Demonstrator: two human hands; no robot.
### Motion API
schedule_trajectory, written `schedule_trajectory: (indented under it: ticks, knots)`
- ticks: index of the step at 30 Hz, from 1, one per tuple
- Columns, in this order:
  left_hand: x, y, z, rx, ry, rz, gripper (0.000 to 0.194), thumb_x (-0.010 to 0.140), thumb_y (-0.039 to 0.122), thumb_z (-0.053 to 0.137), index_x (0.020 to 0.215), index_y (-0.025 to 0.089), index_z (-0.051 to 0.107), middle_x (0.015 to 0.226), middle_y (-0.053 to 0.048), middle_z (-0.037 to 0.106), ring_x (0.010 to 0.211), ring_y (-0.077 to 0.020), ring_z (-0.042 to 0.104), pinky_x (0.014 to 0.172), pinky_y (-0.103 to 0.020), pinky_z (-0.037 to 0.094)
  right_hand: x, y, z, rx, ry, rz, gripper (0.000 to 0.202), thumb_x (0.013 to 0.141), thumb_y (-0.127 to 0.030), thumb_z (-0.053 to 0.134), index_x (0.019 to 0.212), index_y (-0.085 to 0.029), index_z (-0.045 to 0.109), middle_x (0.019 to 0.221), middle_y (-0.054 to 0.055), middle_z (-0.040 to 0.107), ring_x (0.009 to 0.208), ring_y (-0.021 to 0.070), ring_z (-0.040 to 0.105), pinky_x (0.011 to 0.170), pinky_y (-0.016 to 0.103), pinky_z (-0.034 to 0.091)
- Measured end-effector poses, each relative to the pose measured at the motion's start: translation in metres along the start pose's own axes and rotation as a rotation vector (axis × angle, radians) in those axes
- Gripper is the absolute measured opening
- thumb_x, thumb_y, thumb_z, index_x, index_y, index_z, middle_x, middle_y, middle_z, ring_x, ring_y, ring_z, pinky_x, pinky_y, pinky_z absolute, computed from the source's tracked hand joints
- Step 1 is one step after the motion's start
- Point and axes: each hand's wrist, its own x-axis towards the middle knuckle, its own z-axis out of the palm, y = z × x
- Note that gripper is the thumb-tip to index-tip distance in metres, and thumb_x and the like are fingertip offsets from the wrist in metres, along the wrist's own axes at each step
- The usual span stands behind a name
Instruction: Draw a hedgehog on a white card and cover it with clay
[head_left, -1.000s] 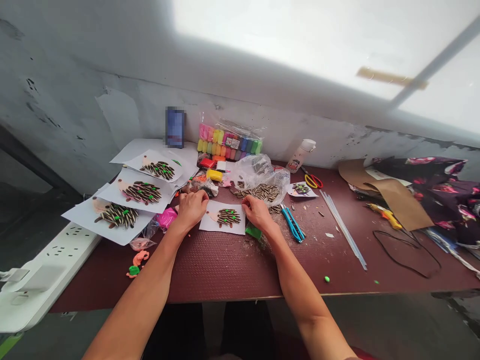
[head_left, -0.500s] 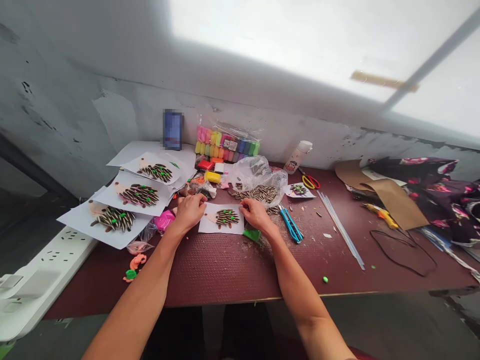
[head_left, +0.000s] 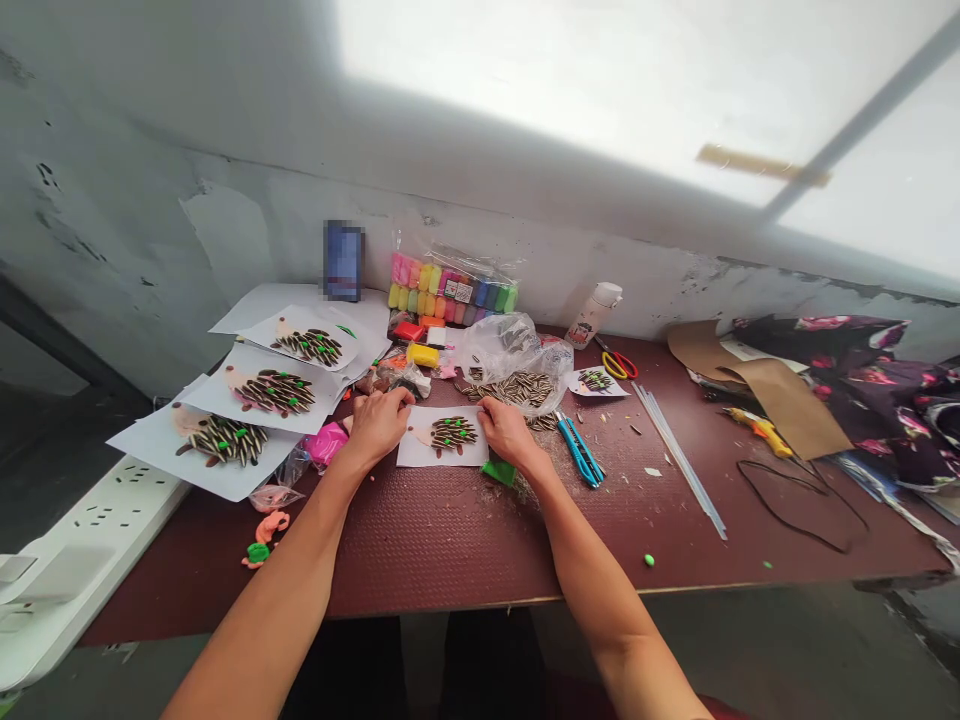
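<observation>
A white paper card (head_left: 420,455) lies between my hands, bearing a hedgehog picture (head_left: 454,433) made of sunflower seeds with green clay dots and a pale clay face. My left hand (head_left: 380,420) pinches the card's upper left corner. At the upper right edge my right hand (head_left: 506,428) grips it, fingers closed. Just below the right hand sits a green clay packet (head_left: 499,470). Behind the card, a heap of sunflower seeds (head_left: 517,388) spills from a clear plastic bag (head_left: 510,340).
Finished-looking hedgehog cards (head_left: 225,480) are stacked at left beside a power strip (head_left: 97,540). To the right lie a blue utility knife (head_left: 580,452), scissors (head_left: 619,364), glue sticks (head_left: 682,465) and a glue gun (head_left: 761,432). Colored clay packs (head_left: 450,290) and a bottle (head_left: 595,315) stand behind.
Both hands keep hold of the card, which stays almost in place. The whole view has shifted slightly to the left.
</observation>
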Motion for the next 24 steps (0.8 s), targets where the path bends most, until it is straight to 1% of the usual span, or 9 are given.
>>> schedule_trajectory:
  ticks: [7,11,14,20,24]
  knots:
    - [0.000,0.004,-0.006,-0.046,0.054,-0.008,0.027,0.087,0.019,0.052,0.100,0.023,0.075,0.092,-0.008,0.078,0.101,-0.0308,0.068,0.092,-0.042,0.045,0.000,-0.002,-0.002,0.037,0.007,-0.007,0.023,0.096,-0.016,0.045,0.094,-0.018,0.068,0.092,0.007,0.073,0.081,0.0187,0.062,0.071,0.025,0.035]
    - [0.001,0.005,-0.009,-0.106,0.089,-0.005,0.024,0.087,0.020,0.053,0.097,0.024,0.075,0.090,-0.005,0.079,0.096,-0.0285,0.070,0.092,-0.040,0.046,0.001,-0.001,-0.004,0.112,0.049,-0.019,0.023,0.094,-0.018,0.045,0.086,-0.019,0.066,0.084,0.005,0.071,0.075,0.0173,0.058,0.070,0.024,0.035]
    - [0.001,0.004,-0.012,-0.145,0.094,-0.017,0.026,0.087,0.020,0.053,0.098,0.023,0.076,0.091,-0.005,0.079,0.092,-0.0278,0.071,0.090,-0.039,0.048,0.001,0.000,-0.004,0.157,0.067,-0.028,0.023,0.092,-0.019,0.044,0.080,-0.018,0.064,0.079,0.004,0.067,0.073,0.0168,0.056,0.068,0.025,0.035]
    - [0.002,0.001,-0.010,-0.250,0.120,-0.034,0.029,0.088,0.021,0.052,0.103,0.021,0.077,0.102,-0.007,0.080,0.095,-0.0270,0.072,0.089,-0.035,0.051,0.003,0.002,-0.003,0.248,0.070,-0.043,0.023,0.089,-0.024,0.042,0.075,-0.019,0.060,0.072,0.001,0.061,0.068,0.0155,0.050,0.065,0.024,0.034]
    - [0.004,0.001,-0.009,-0.313,0.143,-0.026,0.030,0.088,0.020,0.053,0.103,0.019,0.078,0.108,-0.008,0.079,0.100,-0.0273,0.072,0.093,-0.035,0.052,0.005,0.003,-0.003,0.332,0.074,-0.038,0.021,0.086,-0.025,0.042,0.072,-0.019,0.056,0.069,-0.001,0.058,0.067,0.0145,0.047,0.062,0.024,0.033]
